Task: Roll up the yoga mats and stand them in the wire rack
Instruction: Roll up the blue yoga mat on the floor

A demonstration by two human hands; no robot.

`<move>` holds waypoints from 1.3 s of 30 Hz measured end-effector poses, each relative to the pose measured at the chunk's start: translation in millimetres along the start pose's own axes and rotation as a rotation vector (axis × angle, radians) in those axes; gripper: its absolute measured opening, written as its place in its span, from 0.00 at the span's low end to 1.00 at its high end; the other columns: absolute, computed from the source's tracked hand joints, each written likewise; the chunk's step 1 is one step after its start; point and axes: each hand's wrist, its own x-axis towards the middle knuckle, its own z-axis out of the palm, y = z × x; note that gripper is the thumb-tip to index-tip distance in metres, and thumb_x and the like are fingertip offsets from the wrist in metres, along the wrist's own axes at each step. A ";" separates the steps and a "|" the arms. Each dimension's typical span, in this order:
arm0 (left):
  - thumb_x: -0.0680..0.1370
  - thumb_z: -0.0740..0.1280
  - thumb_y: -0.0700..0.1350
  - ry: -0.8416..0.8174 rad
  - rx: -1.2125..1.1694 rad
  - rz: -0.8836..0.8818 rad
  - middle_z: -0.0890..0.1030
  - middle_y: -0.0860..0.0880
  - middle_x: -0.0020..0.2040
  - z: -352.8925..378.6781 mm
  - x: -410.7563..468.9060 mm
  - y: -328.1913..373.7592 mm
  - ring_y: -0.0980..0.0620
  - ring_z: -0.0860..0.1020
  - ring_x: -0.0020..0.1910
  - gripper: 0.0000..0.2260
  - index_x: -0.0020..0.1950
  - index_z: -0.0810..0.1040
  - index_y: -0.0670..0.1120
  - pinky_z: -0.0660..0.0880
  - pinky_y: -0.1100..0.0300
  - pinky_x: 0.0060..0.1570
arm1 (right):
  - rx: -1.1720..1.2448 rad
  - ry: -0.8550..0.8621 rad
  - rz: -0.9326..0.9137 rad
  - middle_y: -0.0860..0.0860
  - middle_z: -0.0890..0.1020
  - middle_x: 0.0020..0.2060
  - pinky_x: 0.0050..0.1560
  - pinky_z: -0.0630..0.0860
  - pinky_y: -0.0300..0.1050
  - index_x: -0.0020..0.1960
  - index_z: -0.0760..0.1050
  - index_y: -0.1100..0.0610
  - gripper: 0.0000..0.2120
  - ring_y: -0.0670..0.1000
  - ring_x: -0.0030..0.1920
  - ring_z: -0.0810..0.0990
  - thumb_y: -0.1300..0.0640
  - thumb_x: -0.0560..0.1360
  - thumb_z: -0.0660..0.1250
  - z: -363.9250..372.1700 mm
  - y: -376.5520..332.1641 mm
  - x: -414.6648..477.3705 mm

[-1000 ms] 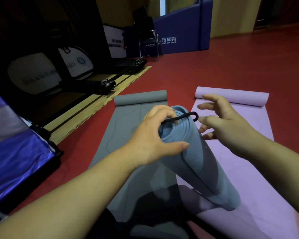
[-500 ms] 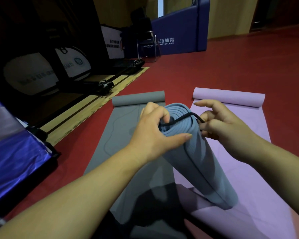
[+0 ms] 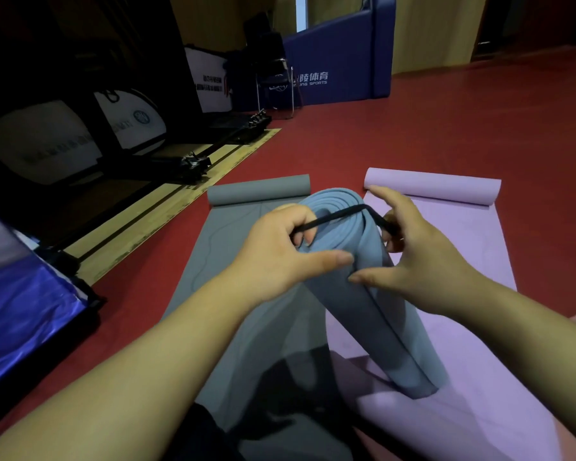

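A rolled blue yoga mat [image 3: 389, 314] stands tilted on its lower end, its top end raised between my hands. A black elastic strap [image 3: 340, 216] stretches across that top end. My left hand [image 3: 280, 251] pinches the strap's left side, thumb pressed on the roll. My right hand [image 3: 416, 257] holds the strap's right side against the roll, thumb on the mat. A grey mat [image 3: 213, 271] and a purple mat [image 3: 459, 251] lie flat on the floor, each with its far end curled. No wire rack is visible.
The floor [image 3: 446, 134] is red. A wooden strip with dark rails [image 3: 167, 207] runs along the left. A shiny blue panel [image 3: 17, 307] stands at near left. A folding chair [image 3: 273, 81] and a blue padded barrier [image 3: 343, 64] stand at the back.
My right hand closed in and took hold of the strap's right end. The strap is now pulled taut across the roll's top and down its right side.
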 end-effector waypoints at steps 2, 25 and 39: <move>0.63 0.84 0.52 -0.106 0.069 0.017 0.71 0.53 0.40 -9.3 -0.2 -0.6 0.59 0.68 0.37 0.22 0.41 0.72 0.48 0.65 0.67 0.37 | 0.012 0.058 0.025 0.44 0.75 0.46 0.47 0.76 0.46 0.74 0.58 0.35 0.52 0.48 0.42 0.76 0.46 0.58 0.84 -6.8 4.9 1.7; 0.70 0.77 0.59 0.302 0.454 0.116 0.79 0.59 0.40 55.0 20.1 -30.9 0.53 0.70 0.55 0.13 0.37 0.79 0.52 0.59 0.55 0.61 | 0.049 0.221 0.179 0.46 0.74 0.33 0.40 0.75 0.43 0.75 0.59 0.39 0.52 0.45 0.33 0.74 0.54 0.60 0.85 -28.3 58.7 15.0; 0.71 0.78 0.55 -0.311 0.196 -0.157 0.80 0.57 0.54 109.1 11.2 -82.8 0.53 0.70 0.59 0.18 0.57 0.79 0.53 0.70 0.56 0.63 | -0.062 -0.076 0.319 0.49 0.75 0.41 0.44 0.75 0.44 0.78 0.50 0.38 0.61 0.43 0.41 0.78 0.56 0.59 0.86 -36.3 129.7 -11.8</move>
